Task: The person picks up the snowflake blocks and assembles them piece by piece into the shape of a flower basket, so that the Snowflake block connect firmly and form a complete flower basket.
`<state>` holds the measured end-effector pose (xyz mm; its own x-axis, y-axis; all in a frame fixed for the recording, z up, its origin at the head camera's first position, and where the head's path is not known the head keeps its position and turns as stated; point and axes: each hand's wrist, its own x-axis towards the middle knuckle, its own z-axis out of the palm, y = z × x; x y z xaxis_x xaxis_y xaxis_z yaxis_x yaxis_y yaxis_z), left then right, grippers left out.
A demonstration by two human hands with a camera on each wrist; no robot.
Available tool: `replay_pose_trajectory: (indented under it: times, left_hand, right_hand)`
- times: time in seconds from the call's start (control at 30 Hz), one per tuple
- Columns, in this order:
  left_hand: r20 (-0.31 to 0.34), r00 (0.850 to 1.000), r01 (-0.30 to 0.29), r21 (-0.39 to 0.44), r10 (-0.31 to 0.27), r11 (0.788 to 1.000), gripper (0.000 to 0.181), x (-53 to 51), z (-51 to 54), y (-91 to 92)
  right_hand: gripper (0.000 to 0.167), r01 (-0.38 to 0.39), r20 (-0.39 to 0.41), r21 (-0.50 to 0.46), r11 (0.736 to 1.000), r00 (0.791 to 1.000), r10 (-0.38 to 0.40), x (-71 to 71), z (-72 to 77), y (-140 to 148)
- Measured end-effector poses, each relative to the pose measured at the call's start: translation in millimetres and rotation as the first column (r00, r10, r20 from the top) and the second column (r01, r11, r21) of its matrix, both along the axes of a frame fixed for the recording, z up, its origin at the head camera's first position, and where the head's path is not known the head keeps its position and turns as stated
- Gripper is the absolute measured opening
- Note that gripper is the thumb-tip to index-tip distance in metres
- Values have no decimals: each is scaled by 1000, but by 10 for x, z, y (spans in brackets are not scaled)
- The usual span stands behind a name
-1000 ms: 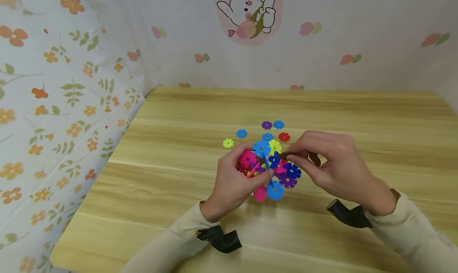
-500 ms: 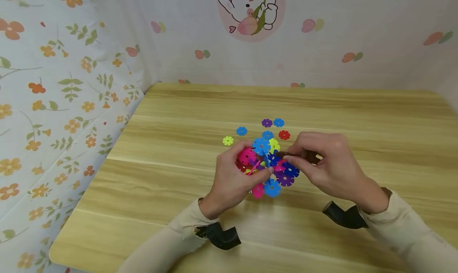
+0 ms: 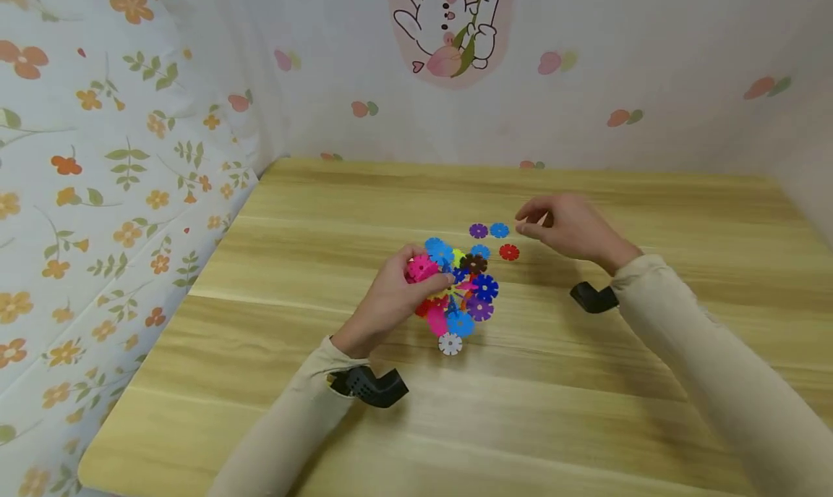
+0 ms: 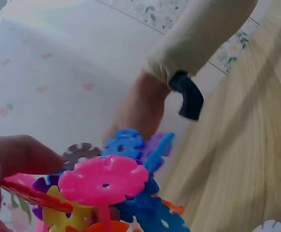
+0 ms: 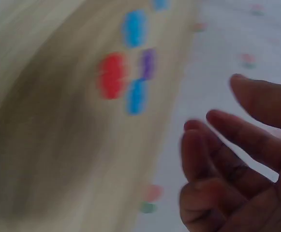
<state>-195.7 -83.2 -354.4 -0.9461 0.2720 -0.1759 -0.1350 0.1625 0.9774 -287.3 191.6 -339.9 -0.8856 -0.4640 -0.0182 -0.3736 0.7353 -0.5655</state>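
My left hand grips a cluster of interlocked flower-shaped plastic discs, thumb on the near side. Pink, blue, purple, yellow and red discs make it up, with a brown disc at its upper right. Seen from the left wrist, a pink disc faces the camera. My right hand is off to the right above the table, fingers loosely bent and apart, holding nothing. Nearest to its fingertips lies a loose blue disc, with a purple disc beside it and a red disc in front.
Another blue disc lies just behind the cluster. A white disc is on the wooden table in front of it. Patterned cloth hangs along the table's back and left sides. Each wrist carries a black mount.
The brown disc my right hand pinched is now on the cluster. That hand has withdrawn towards the table's back, near the loose discs. My left hand and the cluster have shifted left.
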Motion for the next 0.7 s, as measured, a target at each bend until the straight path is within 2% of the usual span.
replay_pose_trajectory:
  times: [0.03, 0.1, 0.23, 0.3, 0.4, 0.53, 0.6, 0.7]
  left_hand:
    - [19, 1000, 6, 9, -6, 1000, 42, -15, -21, -11]
    - [33, 999, 37, 25, -38, 999, 39, -31, -59, -14]
    - [22, 996, 90, -39, -89, 995, 49, -37, -82, 41]
    - [22, 994, 106, -82, -104, 991, 60, -46, -71, 72]
    - [18, 993, 119, -129, -118, 984, 69, -69, -43, 106]
    - [-8, 987, 156, -146, -159, 977, 46, -115, -10, 121]
    - [-26, 983, 174, -143, -180, 974, 36, -139, 3, 120]
    - [-33, 983, 177, -137, -183, 975, 34, -175, 15, 131]
  right_hand:
    - [28, 4, -22, 81, 997, 1000, -2, -82, -82, -28]
    - [28, -40, -46, 229, 973, 998, 51, -189, -227, -82]
    - [16, -77, -52, 362, 929, 993, 102, -212, -370, -167]
    - [11, -58, -52, 366, 929, 995, 82, -192, -390, -166]
    - [21, -15, -16, 344, 939, 1000, 21, -185, -402, -136]
    - [34, 0, 58, 319, 948, 998, -20, -202, -421, -104]
    - [31, -11, 95, 315, 949, 995, -20, -206, -428, -106]
    - [24, -20, 125, 324, 946, 992, -22, -209, -436, -117]
